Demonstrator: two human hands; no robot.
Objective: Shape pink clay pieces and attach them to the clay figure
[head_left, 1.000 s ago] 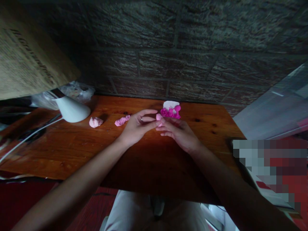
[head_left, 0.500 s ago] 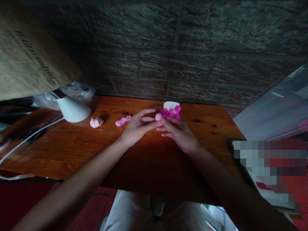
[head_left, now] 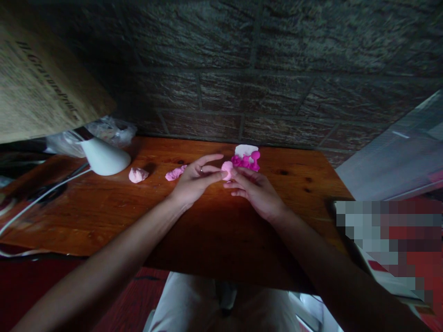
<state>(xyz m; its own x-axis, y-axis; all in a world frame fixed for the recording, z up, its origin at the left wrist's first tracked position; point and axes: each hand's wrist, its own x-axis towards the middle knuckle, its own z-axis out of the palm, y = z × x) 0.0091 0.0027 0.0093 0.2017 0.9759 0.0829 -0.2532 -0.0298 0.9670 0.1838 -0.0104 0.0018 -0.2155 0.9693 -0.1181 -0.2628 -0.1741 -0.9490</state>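
Observation:
Between my two hands, above the wooden table, is a small pink lump of modelling clay [head_left: 227,169], roundish and flattened. My left hand [head_left: 195,180], with a ring on one finger, pinches its left side between thumb and a finger while another finger stretches out above. My right hand [head_left: 258,188] grips the lump's right side with thumb and fingertips. Just behind my right hand lie bright magenta moulded pieces [head_left: 245,161] with a white piece [head_left: 246,150] at their back. A knobbly pink clay strip [head_left: 175,173] rests left of my left hand, partly covered by it.
Farther left on the wooden table [head_left: 104,212] sits a pale pink clay chunk [head_left: 138,174], beside a white lamp base [head_left: 105,157] with a printed shade [head_left: 44,83] and a white cord [head_left: 44,198]. A crumpled clear plastic bag [head_left: 112,131] lies behind. A stone-patterned wall [head_left: 221,92] borders the back.
The pink clay lump has turned between my fingers and now shows a broader, rounder face. Both hands stay in nearly the same place, with my left fingers shifted slightly left.

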